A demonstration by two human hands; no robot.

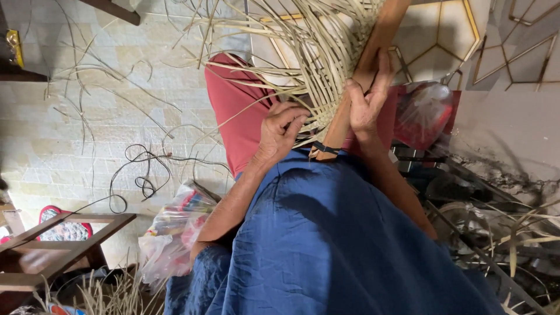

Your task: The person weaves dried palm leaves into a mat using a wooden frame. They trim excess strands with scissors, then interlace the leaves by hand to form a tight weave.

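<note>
Woven strip basket | left hand pinching strips | right hand gripping wooden board

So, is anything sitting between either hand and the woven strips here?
Nothing visible does. The left hand already rests its fingers on the woven strips, and the right hand grips the wooden board the weave is built around. Loose strip ends fan out above, away from both hands.
</note>
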